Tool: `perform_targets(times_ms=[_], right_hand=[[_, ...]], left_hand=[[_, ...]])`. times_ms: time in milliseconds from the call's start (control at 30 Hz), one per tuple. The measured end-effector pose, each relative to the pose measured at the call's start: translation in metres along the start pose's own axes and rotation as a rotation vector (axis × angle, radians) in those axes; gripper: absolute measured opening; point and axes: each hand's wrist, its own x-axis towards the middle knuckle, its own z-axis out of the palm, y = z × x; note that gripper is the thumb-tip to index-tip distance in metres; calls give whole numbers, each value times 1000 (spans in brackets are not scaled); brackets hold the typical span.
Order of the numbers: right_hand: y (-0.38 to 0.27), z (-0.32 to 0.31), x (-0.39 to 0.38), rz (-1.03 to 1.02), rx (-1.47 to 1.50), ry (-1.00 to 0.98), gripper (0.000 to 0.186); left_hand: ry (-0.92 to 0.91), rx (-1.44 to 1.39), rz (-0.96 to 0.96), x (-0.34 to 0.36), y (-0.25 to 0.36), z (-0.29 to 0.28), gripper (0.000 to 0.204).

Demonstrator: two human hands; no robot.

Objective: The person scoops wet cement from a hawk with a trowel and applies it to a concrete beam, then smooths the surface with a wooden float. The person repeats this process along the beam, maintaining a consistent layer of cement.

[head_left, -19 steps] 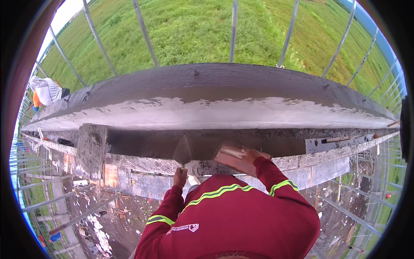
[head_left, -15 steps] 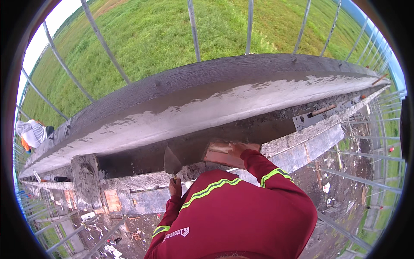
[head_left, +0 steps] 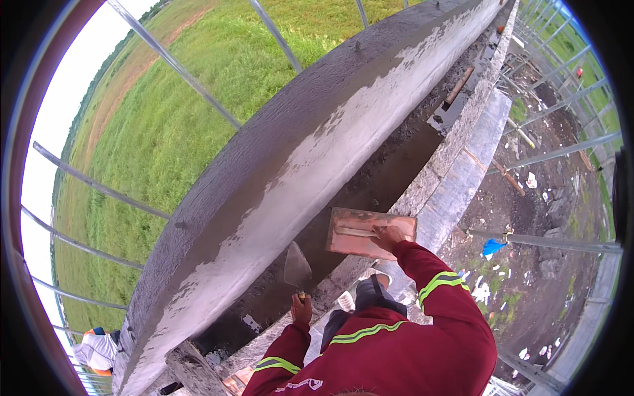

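My left hand (head_left: 301,309) is closed round the handle of a pointed trowel (head_left: 297,265), whose grey blade points away over the concrete channel. To its right, my right hand (head_left: 388,239) grips the bar handle of a reddish rectangular plastering float (head_left: 347,245). The float is over the channel's near edge; whether it touches the surface I cannot tell. Dark wet mortar (head_left: 404,168) lines the channel floor. Beyond it rises a long curved concrete wall (head_left: 290,191), pale on its lower face and dark with wet render along the top.
A wooden-handled tool (head_left: 458,87) lies farther up the channel. A rough concrete block (head_left: 195,366) crosses its near-left end. Metal poles (head_left: 175,63) stand beyond the wall. At lower left is another person (head_left: 98,350). Debris-strewn ground (head_left: 528,218) lies far below on the right.
My view has turned, so the wall and channel now slant steeply up to the right. The float has swung clear of my body, baring its handle. Both hands keep their tools.
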Motion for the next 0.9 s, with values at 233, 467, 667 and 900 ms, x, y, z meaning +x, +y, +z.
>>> perform_targets(times_ms=[233,467,667,900], right_hand=[[-2,4,-12,15,52,166,44],[-3,16,-20,5,122,383,36],[-5,12,-22,14,141,457,27],[-3,28,-13,49,221,509,21]], left_hand=[[90,109,113,-9,-9,18,55],[96,65,69,-12,-2,17,53],[113,142,169,-6,-7,17,45],[119,193,209,3,-23,16,49]])
